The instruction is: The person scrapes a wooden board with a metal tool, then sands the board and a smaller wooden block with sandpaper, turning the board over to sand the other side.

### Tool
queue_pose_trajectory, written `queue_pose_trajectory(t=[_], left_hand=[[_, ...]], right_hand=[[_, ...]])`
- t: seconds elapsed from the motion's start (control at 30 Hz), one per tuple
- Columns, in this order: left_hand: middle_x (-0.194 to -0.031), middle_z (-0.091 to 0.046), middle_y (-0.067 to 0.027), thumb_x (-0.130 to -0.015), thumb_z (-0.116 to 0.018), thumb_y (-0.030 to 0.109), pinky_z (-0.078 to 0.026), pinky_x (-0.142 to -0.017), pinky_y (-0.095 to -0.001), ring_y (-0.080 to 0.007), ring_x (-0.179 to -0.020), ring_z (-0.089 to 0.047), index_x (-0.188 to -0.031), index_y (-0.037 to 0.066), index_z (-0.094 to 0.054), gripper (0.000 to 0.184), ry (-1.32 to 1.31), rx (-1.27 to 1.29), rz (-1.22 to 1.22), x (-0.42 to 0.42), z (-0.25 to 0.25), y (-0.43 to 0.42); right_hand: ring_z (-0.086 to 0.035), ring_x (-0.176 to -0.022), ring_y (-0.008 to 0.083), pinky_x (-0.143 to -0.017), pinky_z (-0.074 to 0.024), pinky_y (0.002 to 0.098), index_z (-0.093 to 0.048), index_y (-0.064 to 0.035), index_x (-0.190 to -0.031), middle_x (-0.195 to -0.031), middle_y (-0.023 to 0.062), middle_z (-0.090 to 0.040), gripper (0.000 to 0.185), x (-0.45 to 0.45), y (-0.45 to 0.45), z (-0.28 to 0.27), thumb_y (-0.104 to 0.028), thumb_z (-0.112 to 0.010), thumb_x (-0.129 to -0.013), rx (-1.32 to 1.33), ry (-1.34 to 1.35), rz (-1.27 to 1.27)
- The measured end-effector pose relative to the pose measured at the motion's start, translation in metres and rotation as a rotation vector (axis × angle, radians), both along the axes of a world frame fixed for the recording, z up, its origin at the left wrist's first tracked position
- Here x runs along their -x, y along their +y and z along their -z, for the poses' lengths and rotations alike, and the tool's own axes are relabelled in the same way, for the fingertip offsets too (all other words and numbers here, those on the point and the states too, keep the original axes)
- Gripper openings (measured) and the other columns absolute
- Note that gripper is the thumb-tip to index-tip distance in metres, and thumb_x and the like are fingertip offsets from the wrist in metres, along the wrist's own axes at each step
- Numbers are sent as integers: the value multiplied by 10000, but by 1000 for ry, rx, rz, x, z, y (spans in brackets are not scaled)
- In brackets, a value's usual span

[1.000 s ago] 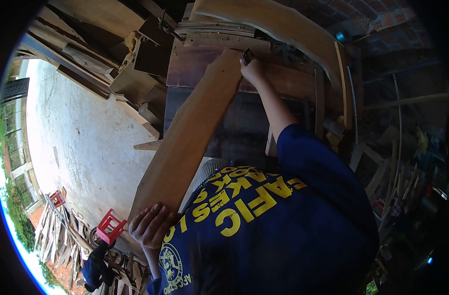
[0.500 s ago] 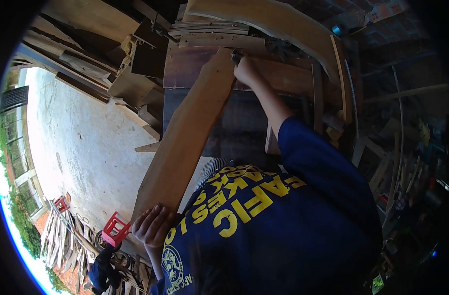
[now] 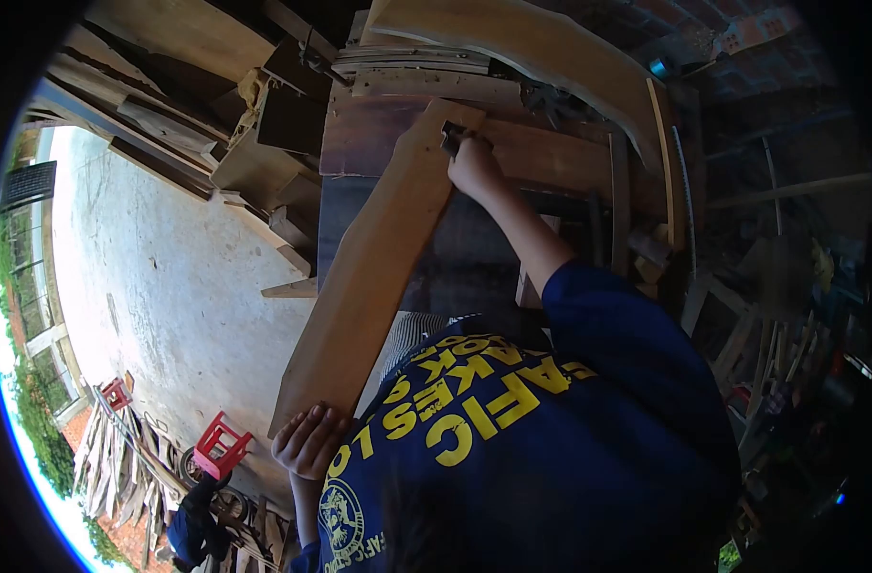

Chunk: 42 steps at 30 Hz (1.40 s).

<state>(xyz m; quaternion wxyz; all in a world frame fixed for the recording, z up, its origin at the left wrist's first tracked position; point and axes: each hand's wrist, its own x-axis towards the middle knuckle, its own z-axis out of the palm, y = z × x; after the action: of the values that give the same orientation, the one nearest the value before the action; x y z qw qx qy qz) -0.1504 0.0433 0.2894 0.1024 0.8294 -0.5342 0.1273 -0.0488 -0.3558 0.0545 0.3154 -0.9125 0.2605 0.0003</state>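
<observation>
A long brown wooden board (image 3: 360,277) with uneven edges runs diagonally from the workbench down toward my body. At its near end, my left hand (image 3: 312,441) is closed over the edge with the fingers on top. My right hand (image 3: 475,166) reaches to the far part of the board, near its right edge. It is closed around a small dark tool (image 3: 450,137), whose exact kind I cannot make out. The tool appears to touch the board. Under the far end lies a reddish-brown panel (image 3: 360,134) on the bench.
A wide curved plank (image 3: 551,53) lies beyond the bench. Stacked timber (image 3: 159,105) stands at the upper left beside the concrete floor (image 3: 169,258). A red plastic stool (image 3: 222,446) is at the lower left, close to another person in dark clothing (image 3: 195,520).
My right hand and the tool have moved from the board's far edge down and inward onto the board. My left hand keeps its hold at the near end. The view has shifted slightly.
</observation>
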Motion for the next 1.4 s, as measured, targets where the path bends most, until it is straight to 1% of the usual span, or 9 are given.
queue_pose_trajectory(t=[0.17, 0.33, 0.5, 0.63, 0.83, 0.9, 1.03, 1.2, 1.4], left_hand=[[-888, -711, 20, -779, -726, 205, -505, -817, -268, -141, -898, -678, -857, 188, -720, 79, 4, 17, 3, 5, 17, 4], [-909, -709, -2, -781, -717, 190, -506, -838, -284, -153, -906, -677, -850, 183, -725, 70, 19, 42, -20, 7, 25, 6], [-925, -704, 6, -791, -713, 211, -516, -844, -298, -156, -930, -669, -896, 178, -724, 110, 48, -5, 4, 20, 35, 14], [-943, -698, 18, -775, -736, 239, -506, -860, -302, -161, -937, -666, -910, 192, -713, 145, 28, 46, -62, 13, 31, 7], [-953, -701, 4, -808, -699, 233, -503, -861, -307, -159, -933, -668, -926, 177, -715, 132, 2, 32, -7, 23, 48, 15], [-954, -701, 3, -810, -695, 226, -505, -858, -307, -159, -934, -667, -932, 173, -716, 135, -1, 29, -8, 22, 46, 14], [-956, -700, 4, -821, -672, 207, -511, -849, -306, -160, -935, -666, -935, 169, -721, 129, 6, 24, -19, 19, 44, 13], [-962, -699, 3, -844, -632, 184, -512, -847, -307, -165, -935, -666, -929, 166, -721, 124, 33, 6, -4, 27, 51, 13], [-955, -701, -10, -840, -638, 185, -510, -852, -310, -172, -939, -666, -937, 163, -718, 127, 23, 30, -46, 32, 48, 7]], right_hand=[[-476, -1126, 415, -976, -391, 465, -535, 16, -1167, -1178, 265, -511, 426, -28, -45, 16, -101, -559, -757, -196, 149, 6], [-544, -1068, 389, -911, -454, 432, -591, -10, -1119, -1083, 273, -582, 344, 1, 4, 14, -81, -539, -786, 256, -176, -49], [-590, -955, 428, -842, -487, 451, -624, 9, -1033, -1001, 266, -615, 275, -49, -62, 42, -79, -541, -786, -59, 123, 29], [-465, -1166, 421, -977, -421, 443, -567, -6, -1152, -1262, 294, -453, 379, 2, 2, 14, -99, -566, -784, 226, -56, -106], [-475, -1167, 397, -937, -442, 451, -573, -13, -1145, -1140, 256, -559, 350, -35, -39, 37, -124, -532, -816, 282, 33, -98], [-484, -1170, 369, -923, -447, 448, -570, -11, -1156, -1112, 242, -584, 362, -38, -45, 21, -131, -531, -817, 60, 76, -41], [-437, -1224, 386, -1021, -393, 419, -530, 3, -1201, -1273, 283, -477, 402, 5, 2, -2, -81, -535, -808, 69, -102, -75], [-585, -977, 412, -867, -476, 461, -582, -11, -1096, -1099, 277, -581, 305, -20, -35, 28, -85, -531, -804, -7, -124, -14], [-616, -905, 397, -803, -498, 451, -621, -66, -1089, -934, 244, -641, 279, -43, -71, 49, -107, -546, -824, 91, -66, -115]])
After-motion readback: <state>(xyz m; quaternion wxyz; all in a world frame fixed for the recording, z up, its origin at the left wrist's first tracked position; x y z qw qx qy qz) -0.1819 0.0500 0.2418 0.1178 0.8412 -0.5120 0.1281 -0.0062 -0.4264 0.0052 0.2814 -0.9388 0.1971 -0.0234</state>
